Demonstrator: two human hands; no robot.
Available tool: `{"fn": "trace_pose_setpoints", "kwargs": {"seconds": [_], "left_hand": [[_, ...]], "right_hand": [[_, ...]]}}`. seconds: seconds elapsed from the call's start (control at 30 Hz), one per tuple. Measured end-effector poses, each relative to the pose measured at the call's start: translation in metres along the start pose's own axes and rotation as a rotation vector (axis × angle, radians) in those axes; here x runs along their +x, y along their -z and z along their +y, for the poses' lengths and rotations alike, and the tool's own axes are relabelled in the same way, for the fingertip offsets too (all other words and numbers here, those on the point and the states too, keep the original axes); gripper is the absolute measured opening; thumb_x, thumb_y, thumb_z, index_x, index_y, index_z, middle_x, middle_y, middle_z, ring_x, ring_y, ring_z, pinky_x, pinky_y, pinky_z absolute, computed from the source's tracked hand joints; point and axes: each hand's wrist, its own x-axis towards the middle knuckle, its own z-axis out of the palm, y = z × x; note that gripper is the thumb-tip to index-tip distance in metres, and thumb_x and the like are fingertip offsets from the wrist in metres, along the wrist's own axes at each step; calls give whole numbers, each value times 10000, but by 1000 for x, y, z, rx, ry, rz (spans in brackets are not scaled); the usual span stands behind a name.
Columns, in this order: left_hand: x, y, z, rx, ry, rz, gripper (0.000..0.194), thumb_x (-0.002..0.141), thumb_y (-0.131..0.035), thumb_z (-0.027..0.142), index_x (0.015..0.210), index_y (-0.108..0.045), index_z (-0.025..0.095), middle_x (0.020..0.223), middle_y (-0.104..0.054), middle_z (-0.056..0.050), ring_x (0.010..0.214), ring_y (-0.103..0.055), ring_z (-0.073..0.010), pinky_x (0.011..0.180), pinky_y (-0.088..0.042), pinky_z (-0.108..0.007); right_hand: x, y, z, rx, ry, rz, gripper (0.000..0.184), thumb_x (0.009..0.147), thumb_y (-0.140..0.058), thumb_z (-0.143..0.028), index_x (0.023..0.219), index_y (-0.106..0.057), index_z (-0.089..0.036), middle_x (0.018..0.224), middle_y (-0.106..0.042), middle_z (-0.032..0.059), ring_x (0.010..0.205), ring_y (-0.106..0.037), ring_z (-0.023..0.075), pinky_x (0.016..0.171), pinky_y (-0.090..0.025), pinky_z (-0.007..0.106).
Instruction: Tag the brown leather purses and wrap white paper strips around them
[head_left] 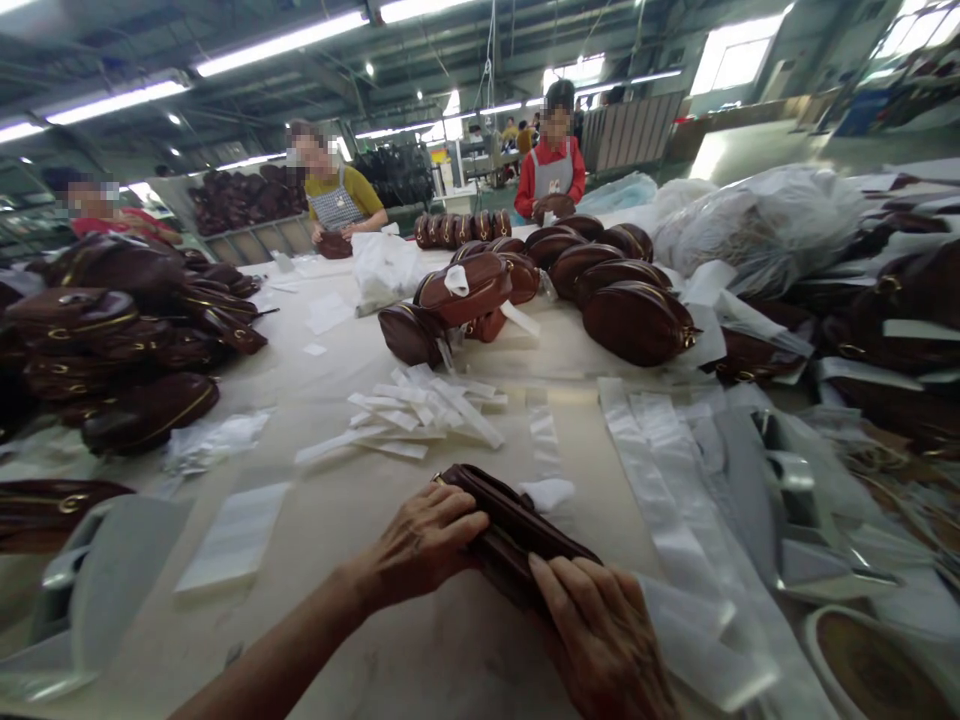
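A dark brown leather bag (517, 525) with a zipper along its top lies tilted on the pale table in front of me. My left hand (427, 535) grips its far left end, thumb and fingers closed on the leather. At the near right end, my right hand (600, 620) has its fingers pressed over the bag's side; its thumb is hidden. A small crumpled white piece (549, 493) sits just behind the bag. Beyond it lies a loose heap of white paper strips (420, 410).
Brown bags (630, 310) stand in rows across the table, with another pile (120, 340) at the left. Clear plastic sleeves (660, 480) lie to the right, near a grey tape dispenser (802, 510). White sheets (234, 535) rest at left. Several people work around the table.
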Motion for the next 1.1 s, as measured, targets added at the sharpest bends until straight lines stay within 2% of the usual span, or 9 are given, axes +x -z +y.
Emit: {"fn": "trace_pose_setpoints", "kwargs": {"seconds": [0.23, 0.4, 0.47, 0.57, 0.67, 0.8, 0.9, 1.0, 1.1], "left_hand": [[0, -4, 10, 62, 77, -90, 158, 809, -623, 330, 866, -569, 192, 803, -543, -37, 731, -488, -182, 664, -424, -305], [5, -1, 5, 30, 101, -57, 189, 794, -643, 316, 924, -587, 191, 860, -567, -47, 783, -506, -187, 713, -429, -305], [7, 0, 1, 27, 103, -79, 141, 815, -618, 290, 919, -601, 198, 836, -574, -36, 768, -513, -172, 717, -425, -293], [10, 0, -8, 42, 80, -86, 93, 832, -601, 276, 897, -628, 214, 860, -595, -33, 824, -542, -167, 772, -420, -301], [13, 4, -11, 108, 160, -5, 144, 834, -593, 247, 965, -650, 231, 1019, -592, -79, 983, -537, -227, 837, -430, -366], [18, 15, 7, -168, 398, -83, 315, 916, -392, 176, 1176, -566, 214, 895, -616, -53, 797, -594, -151, 711, -494, -261], [20, 16, 24, -274, 469, -193, 369, 918, -380, 211, 1273, -474, 179, 1031, -628, -74, 911, -602, -177, 817, -505, -300], [16, 5, 31, -108, 410, -181, 531, 845, -548, 283, 1331, -385, 143, 1186, -570, -139, 1031, -558, -273, 873, -486, -426], [9, -9, 27, -18, 280, -109, 598, 836, -571, 241, 1364, -309, 139, 1185, -569, -153, 1030, -558, -284, 847, -490, -441]], "right_hand": [[1, -6, 3, 10, -54, 5, 230, 865, -506, -210, 1057, -611, -137, 882, -652, 78, 814, -560, 194, 802, -374, 353], [6, -1, 12, -65, -125, 1, 419, 854, -509, -319, 1191, -517, -69, 1013, -594, 158, 884, -549, 253, 774, -420, 381], [9, 2, 12, -59, -148, 11, 392, 851, -507, -332, 1159, -521, -89, 996, -594, 155, 868, -558, 259, 755, -441, 391], [13, 4, 4, 122, -139, -51, 268, 810, -569, -307, 1020, -525, -146, 869, -607, 94, 768, -584, 215, 676, -482, 330], [16, 2, -11, 347, -192, -189, 257, 745, -622, -245, 955, -493, -172, 772, -596, 43, 679, -590, 178, 582, -493, 270], [14, -10, -32, 507, -176, -222, 364, 718, -580, -161, 1067, -481, -134, 926, -632, 108, 846, -617, 217, 714, -534, 308], [14, -17, -42, 560, -113, -337, 545, 738, -557, -182, 1251, -404, -80, 1162, -583, 175, 1074, -560, 254, 875, -506, 353], [17, -13, -42, 626, -52, -475, 624, 765, -555, -203, 1327, -343, -35, 1236, -543, 190, 1032, -585, 223, 799, -533, 281], [22, 0, -22, 667, -8, -348, 389, 821, -488, -112, 1209, -492, -131, 1053, -628, 95, 844, -613, 143, 713, -520, 213]]}}
